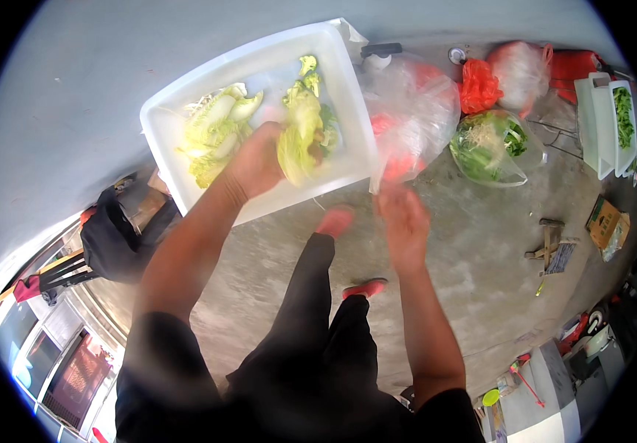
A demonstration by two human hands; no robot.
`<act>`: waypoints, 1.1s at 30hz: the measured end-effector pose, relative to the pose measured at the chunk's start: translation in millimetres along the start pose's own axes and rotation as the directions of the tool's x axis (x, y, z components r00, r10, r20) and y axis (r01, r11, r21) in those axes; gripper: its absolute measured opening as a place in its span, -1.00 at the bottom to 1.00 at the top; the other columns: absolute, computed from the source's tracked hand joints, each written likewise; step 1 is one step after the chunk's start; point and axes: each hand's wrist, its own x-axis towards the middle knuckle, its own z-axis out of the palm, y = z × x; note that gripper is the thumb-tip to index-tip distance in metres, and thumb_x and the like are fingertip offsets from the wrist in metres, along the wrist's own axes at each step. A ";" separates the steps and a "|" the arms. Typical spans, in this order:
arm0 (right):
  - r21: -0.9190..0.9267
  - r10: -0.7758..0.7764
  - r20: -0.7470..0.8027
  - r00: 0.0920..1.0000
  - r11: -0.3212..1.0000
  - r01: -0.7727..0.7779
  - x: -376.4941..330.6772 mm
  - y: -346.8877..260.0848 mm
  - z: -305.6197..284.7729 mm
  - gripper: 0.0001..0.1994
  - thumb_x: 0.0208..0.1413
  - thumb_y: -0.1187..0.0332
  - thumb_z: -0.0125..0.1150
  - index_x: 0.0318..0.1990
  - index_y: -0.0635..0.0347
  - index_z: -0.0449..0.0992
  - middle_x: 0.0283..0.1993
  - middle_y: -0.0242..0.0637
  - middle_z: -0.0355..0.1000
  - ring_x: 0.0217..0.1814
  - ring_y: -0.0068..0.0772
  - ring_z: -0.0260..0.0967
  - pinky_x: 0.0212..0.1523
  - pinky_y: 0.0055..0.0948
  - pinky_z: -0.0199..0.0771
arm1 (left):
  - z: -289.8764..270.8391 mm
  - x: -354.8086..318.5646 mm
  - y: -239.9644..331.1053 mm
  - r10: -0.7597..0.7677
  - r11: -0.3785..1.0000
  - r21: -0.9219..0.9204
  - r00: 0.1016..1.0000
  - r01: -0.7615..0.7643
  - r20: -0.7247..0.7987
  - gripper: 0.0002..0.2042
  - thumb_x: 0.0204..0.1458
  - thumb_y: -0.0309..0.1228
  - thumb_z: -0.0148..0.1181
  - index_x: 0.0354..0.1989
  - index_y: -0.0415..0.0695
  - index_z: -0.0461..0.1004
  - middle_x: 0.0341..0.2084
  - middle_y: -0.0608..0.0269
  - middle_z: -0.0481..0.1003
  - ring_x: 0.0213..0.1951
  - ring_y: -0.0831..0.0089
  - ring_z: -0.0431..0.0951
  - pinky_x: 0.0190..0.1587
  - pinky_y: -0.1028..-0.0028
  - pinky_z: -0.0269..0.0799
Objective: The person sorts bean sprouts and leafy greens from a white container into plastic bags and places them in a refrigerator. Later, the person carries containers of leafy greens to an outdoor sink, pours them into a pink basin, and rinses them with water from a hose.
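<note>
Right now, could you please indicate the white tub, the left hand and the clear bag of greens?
White tub (350,92), head view: right rim.
Left hand (258,156), head view: its back.
Clear bag of greens (529,153), head view: right side.

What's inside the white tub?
The white tub holds pale leafy greens on its left; the left hand grips a leafy bunch toward its right, darker leaves beside it. Anything beneath the greens or hand is hidden.

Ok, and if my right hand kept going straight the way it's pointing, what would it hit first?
Probably the clear plastic bag with red showing through, just beyond your right hand; depth is unclear, so they may already be touching.
</note>
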 end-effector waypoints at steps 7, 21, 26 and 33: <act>-0.367 0.453 0.119 0.884 0.847 -0.385 81.7 -41.7 86.7 -0.80 -0.10 0.34 0.23 -0.42 0.30 0.44 -0.56 -0.43 0.32 -0.48 -0.65 0.29 -0.46 -0.69 0.27 | 33.1 -23.5 -30.1 -0.059 0.990 -0.127 0.997 0.054 -0.043 -0.46 0.03 0.05 -0.16 0.04 -0.11 0.19 -0.16 0.20 0.35 -0.18 0.35 0.40 -0.10 0.32 0.29; -0.122 0.315 0.022 0.949 0.943 -0.310 73.9 -4.0 75.7 -0.72 0.06 0.31 0.08 -0.13 0.33 0.43 -0.27 -0.39 0.41 -0.29 -0.60 0.32 -0.20 -0.58 0.31 | 20.0 -48.0 -57.7 0.092 0.996 0.063 0.850 -0.070 -0.519 -0.68 0.03 -0.30 -0.01 -0.14 -0.30 0.31 -0.38 0.07 0.42 -0.51 0.38 0.47 -0.51 0.43 0.39; 0.076 0.355 0.099 0.930 0.929 -0.363 73.6 4.9 77.9 -0.74 0.11 0.35 -0.04 -0.10 0.32 0.36 -0.17 -0.25 0.35 -0.14 -0.40 0.31 -0.12 -0.40 0.32 | 21.0 -52.6 -62.1 0.020 0.970 -0.195 0.850 -0.144 -0.526 -0.69 0.04 -0.31 -0.02 -0.12 -0.27 0.30 -0.42 0.10 0.41 -0.55 0.38 0.46 -0.57 0.48 0.34; 0.080 0.427 0.300 0.853 0.880 -0.468 70.4 -0.7 88.6 -0.75 0.12 0.35 -0.11 -0.18 0.37 0.36 -0.22 -0.12 0.37 -0.08 -0.25 0.30 -0.09 -0.29 0.33 | 12.1 -51.2 -80.1 0.024 0.922 -0.365 0.958 -0.132 -0.284 -0.68 0.04 -0.36 -0.03 -0.06 -0.22 0.23 -0.33 0.17 0.39 -0.41 0.37 0.44 -0.39 0.44 0.35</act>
